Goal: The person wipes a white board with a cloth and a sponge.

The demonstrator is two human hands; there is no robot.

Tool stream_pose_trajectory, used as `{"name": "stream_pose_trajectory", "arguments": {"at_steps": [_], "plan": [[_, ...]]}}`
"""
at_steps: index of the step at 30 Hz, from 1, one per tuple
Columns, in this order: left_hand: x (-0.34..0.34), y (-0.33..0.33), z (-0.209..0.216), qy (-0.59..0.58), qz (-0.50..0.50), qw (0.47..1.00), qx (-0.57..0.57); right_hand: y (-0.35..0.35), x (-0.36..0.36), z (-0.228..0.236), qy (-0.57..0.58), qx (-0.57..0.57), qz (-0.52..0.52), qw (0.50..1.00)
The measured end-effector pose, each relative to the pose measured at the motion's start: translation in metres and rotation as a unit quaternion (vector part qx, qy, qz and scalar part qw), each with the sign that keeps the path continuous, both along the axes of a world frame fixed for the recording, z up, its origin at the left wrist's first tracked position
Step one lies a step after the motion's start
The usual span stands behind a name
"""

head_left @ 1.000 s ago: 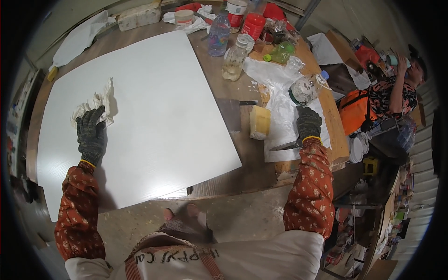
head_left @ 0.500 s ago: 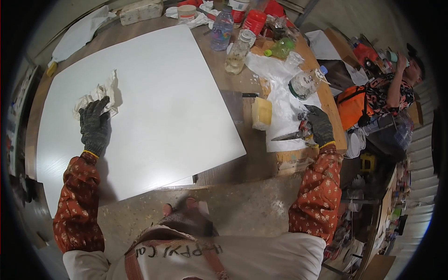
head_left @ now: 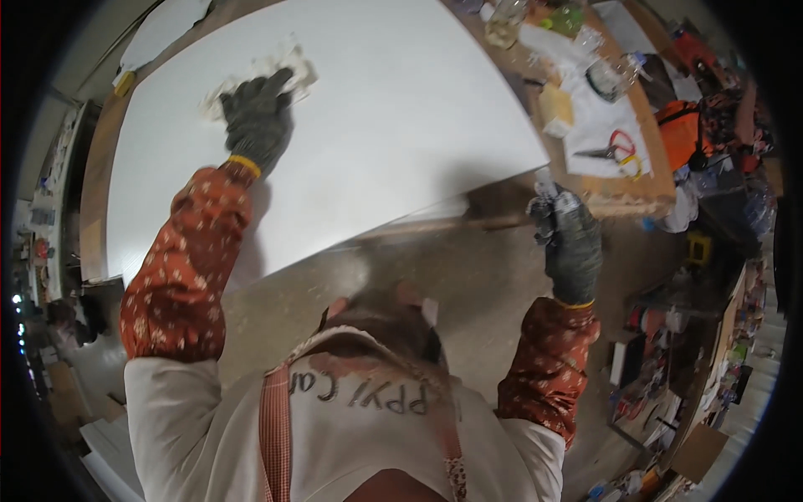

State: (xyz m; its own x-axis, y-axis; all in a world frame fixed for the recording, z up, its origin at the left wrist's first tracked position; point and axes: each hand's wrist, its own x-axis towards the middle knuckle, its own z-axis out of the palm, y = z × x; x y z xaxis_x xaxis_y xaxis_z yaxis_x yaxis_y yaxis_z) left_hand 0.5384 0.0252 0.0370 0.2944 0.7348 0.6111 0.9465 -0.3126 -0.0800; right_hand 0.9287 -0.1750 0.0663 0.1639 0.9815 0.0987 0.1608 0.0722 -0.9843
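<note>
My left hand (head_left: 258, 121), in a dark grey knitted glove with a yellow cuff, presses a crumpled white cloth (head_left: 303, 74) onto a large white board (head_left: 376, 134). Some of the cloth is hidden beneath the palm and fingers. My right hand (head_left: 570, 238), gloved alike, hangs just off the table's near edge, by the board's right corner. Its fingers are bent around a small whitish, partly clear thing (head_left: 544, 179), too blurred to name. Scissors (head_left: 619, 149) with a red and a yellow handle lie on white sheeting beyond that hand, apart from it.
Left of the scissors stands a pale yellow block (head_left: 555, 110), like a sponge. A clear plastic bottle (head_left: 615, 77) lies on the sheeting, with a green bottle (head_left: 565, 20) farther back. At the far right, an orange bag (head_left: 679, 134) is beside another person.
My left hand has slid the cloth rightward and farther across the board. My right hand has left the scissors and drawn back toward me, now with a small whitish thing. The view has tilted down.
</note>
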Motion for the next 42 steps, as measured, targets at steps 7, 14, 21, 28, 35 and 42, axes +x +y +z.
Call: {"name": "stream_pose_trajectory", "arguments": {"at_steps": [7, 14, 21, 28, 35, 42], "plan": [[-0.009, -0.002, -0.009, 0.037, -0.025, 0.998, -0.044, -0.073, -0.146, -0.075, -0.039, 0.075, -0.149, 0.985], [-0.009, -0.011, -0.004, 0.011, -0.101, 0.989, -0.103, -0.074, -0.199, -0.072, -0.217, 0.098, -0.144, 0.960], [-0.008, -0.010, -0.001, 0.023, -0.078, 0.991, -0.106, -0.064, -0.206, -0.068, -0.265, 0.104, -0.137, 0.949], [-0.012, -0.006, -0.004, 0.045, -0.071, 0.991, -0.101, -0.062, -0.205, -0.070, -0.353, 0.136, -0.139, 0.915], [-0.011, 0.000, -0.010, 0.031, -0.110, 0.993, -0.038, -0.062, -0.203, -0.077, -0.298, 0.111, -0.106, 0.942], [-0.012, -0.002, -0.005, 0.037, -0.092, 0.992, -0.083, -0.062, -0.209, -0.085, -0.381, 0.137, -0.111, 0.908]]}}
